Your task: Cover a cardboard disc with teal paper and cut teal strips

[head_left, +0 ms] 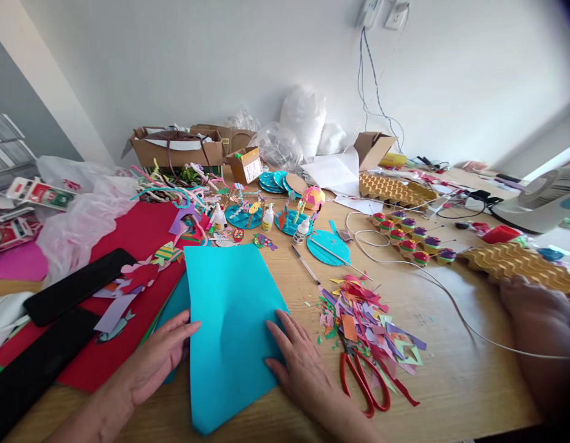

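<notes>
A turquoise sheet (233,344) of craft paper or foam, slightly bowed, lies in front of me. At its left edge is my left hand (162,351), thumb over the rim and the other fingers curled at the side, pinching it. My right hand (303,363) rests on the sheet's right side with its fingers spread. Red-handled scissors (365,381) lie to the right of that hand, beside a heap of coloured paper scraps (363,314). Under and left of the sheet are red sheets (146,227) with paper fish cutouts (139,277) on top.
Glue bottles (300,229), turquoise discs (331,249) and a pen (305,264) stand or lie behind the sheet. Painted egg-carton cups (407,246) and a white cable (432,280) are at right. Another person's hand (538,301) touches an egg tray (519,264). Black phone-like slabs (82,286) lie left.
</notes>
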The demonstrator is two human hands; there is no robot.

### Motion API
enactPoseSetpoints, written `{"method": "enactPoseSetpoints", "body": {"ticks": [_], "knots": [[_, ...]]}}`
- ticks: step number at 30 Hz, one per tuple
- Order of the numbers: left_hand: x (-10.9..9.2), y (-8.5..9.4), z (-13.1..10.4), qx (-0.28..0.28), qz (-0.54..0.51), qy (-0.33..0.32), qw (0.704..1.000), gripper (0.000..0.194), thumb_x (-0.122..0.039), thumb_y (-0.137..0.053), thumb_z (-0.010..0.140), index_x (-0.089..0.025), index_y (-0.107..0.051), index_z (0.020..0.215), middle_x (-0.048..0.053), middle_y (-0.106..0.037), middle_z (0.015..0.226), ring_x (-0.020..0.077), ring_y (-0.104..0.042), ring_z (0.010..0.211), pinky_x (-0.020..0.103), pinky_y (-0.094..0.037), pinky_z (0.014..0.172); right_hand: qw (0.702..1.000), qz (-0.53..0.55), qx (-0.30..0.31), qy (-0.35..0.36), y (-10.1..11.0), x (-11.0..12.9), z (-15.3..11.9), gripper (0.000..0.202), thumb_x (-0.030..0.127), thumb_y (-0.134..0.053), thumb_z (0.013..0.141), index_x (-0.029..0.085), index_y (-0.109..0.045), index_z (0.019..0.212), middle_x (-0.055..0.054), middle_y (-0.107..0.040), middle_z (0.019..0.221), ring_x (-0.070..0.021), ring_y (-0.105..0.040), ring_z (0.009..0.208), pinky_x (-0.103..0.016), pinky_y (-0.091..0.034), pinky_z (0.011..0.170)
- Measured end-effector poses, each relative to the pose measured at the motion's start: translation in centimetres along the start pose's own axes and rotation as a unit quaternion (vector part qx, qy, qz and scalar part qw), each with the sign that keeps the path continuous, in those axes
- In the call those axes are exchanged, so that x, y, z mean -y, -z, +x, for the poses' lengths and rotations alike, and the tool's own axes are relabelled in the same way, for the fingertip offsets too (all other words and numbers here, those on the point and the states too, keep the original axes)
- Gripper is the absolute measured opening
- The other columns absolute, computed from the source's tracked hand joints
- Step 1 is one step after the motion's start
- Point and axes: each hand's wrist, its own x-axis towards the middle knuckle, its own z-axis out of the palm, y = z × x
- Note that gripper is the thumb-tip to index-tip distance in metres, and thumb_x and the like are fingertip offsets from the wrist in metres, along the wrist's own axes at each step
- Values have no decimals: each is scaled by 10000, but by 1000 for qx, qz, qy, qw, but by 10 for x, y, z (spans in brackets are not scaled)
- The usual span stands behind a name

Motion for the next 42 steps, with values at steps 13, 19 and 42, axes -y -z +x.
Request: {"method": "enactPoseSetpoints", "body": {"ticks": [13,19,42], "knots": [[-16,-17,0,-18,24,40,999,295,-221,-680,697,-132,-657,978,121,-693,1008,314,-575,1036,424,-460,869,996,57,-66,19,-16,-6,-6,503,314,-514,807,138,-447,1273,-179,-353,1360,-305,-354,1229,-485,-340,983],[-8,-22,-3,-26,2,5,1000,452,-165,-689,684,-182,-582,1123,92,-705,986,300,-625,952,429,-491,822,995,62,-73,19,-13,-5,-6,486,326,-491,824,149,-442,1274,-167,-330,1376,-296,-328,1246,-472,-338,987],[-19,-88,-21,90,-82,-91,988,373,-360,-618,728,-223,-602,1075,74,-639,1105,300,-549,1051,406,-483,825,924,221,-312,-21,0,-12,-27,350,176,-446,818,245,-562,1140,-70,-610,1117,-240,-564,1028,-384,-457,879]]}}
